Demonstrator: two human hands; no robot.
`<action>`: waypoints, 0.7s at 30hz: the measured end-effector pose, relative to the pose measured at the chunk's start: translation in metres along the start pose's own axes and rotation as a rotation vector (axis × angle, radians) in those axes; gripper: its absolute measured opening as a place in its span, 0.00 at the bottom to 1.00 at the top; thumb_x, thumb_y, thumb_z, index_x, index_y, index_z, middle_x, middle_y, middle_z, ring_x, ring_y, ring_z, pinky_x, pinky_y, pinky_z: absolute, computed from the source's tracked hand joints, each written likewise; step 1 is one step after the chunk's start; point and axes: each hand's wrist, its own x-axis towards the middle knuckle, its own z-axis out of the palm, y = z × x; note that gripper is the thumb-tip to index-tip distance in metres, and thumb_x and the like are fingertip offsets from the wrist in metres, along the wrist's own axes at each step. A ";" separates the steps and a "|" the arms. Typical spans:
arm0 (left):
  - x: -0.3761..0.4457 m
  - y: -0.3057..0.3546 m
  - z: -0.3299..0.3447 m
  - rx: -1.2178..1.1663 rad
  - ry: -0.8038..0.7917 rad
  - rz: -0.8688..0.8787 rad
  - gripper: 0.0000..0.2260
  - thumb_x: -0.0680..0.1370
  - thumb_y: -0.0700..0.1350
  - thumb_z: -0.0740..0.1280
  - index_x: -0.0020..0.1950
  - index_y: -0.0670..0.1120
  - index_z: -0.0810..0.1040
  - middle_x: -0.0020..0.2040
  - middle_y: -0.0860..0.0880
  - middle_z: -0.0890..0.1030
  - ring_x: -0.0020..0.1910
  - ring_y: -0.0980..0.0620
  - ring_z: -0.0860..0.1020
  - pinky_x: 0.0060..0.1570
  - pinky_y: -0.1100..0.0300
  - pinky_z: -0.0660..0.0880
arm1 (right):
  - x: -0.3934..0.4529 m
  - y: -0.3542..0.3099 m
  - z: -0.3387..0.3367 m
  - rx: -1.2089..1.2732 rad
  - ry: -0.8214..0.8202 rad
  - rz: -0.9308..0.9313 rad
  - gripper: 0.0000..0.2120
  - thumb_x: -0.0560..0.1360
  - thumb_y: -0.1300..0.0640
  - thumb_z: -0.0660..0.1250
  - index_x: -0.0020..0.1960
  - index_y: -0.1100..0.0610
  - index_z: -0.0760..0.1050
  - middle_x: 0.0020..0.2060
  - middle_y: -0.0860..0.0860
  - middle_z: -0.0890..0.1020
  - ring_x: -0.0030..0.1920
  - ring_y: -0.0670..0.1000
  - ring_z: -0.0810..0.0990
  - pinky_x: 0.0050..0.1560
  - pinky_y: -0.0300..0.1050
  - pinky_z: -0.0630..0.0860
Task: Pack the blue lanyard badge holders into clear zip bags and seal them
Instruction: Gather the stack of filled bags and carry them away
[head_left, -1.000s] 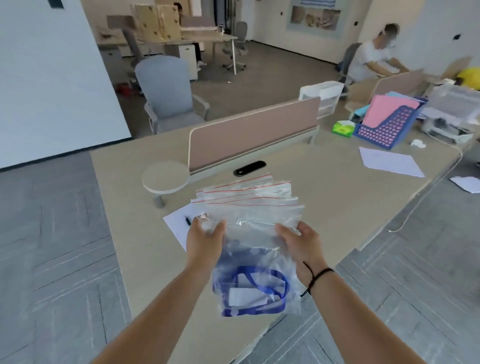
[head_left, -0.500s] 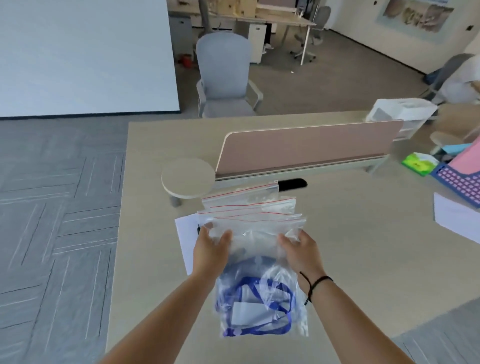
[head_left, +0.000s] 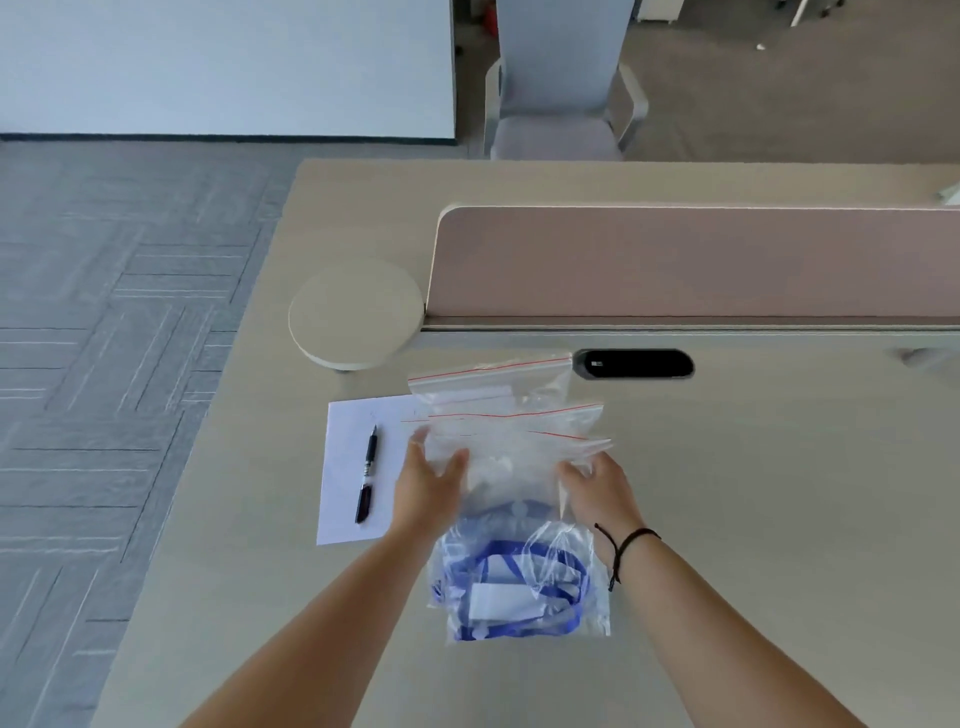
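Note:
A clear zip bag (head_left: 511, 478) with a blue lanyard badge holder (head_left: 511, 592) inside hangs over the desk in front of me. My left hand (head_left: 428, 486) grips its upper left edge and my right hand (head_left: 597, 491) pinches its upper right edge. The lanyard and its white card lie bunched in the bag's bottom. Behind it, a stack of empty zip bags (head_left: 498, 387) with red seal lines lies flat on the desk. The held bag's top strip is partly hidden by my fingers.
A white sheet of paper (head_left: 345, 499) with a black pen (head_left: 367, 473) lies left of my hands. A round desk attachment (head_left: 356, 314), a pink divider panel (head_left: 696, 265) and a black cable slot (head_left: 634, 364) are behind. The desk's left edge (head_left: 208, 415) drops to grey carpet.
The view has tilted down and left, so the far room and right-hand clutter left the frame. Both hands keep holding the bag's top, now nearer the stack of empty bags.

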 end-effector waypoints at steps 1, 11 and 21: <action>0.004 -0.002 0.007 0.000 0.008 0.008 0.30 0.79 0.55 0.67 0.78 0.57 0.59 0.65 0.45 0.79 0.55 0.46 0.80 0.60 0.47 0.78 | 0.011 0.005 -0.001 -0.006 -0.009 0.004 0.15 0.76 0.53 0.65 0.55 0.63 0.74 0.52 0.61 0.81 0.53 0.61 0.80 0.54 0.55 0.77; 0.008 -0.020 0.054 0.134 0.062 -0.059 0.29 0.82 0.52 0.63 0.80 0.51 0.56 0.63 0.43 0.78 0.64 0.41 0.76 0.59 0.52 0.72 | 0.048 0.045 -0.007 -0.016 -0.076 0.020 0.08 0.76 0.57 0.65 0.52 0.60 0.75 0.46 0.56 0.82 0.46 0.55 0.80 0.44 0.46 0.75; -0.006 -0.040 0.077 0.110 0.011 -0.114 0.18 0.76 0.44 0.63 0.65 0.56 0.67 0.34 0.48 0.83 0.29 0.53 0.81 0.28 0.62 0.73 | 0.045 0.085 -0.009 -0.028 -0.080 -0.038 0.05 0.77 0.57 0.65 0.51 0.53 0.78 0.44 0.47 0.84 0.47 0.49 0.82 0.44 0.42 0.75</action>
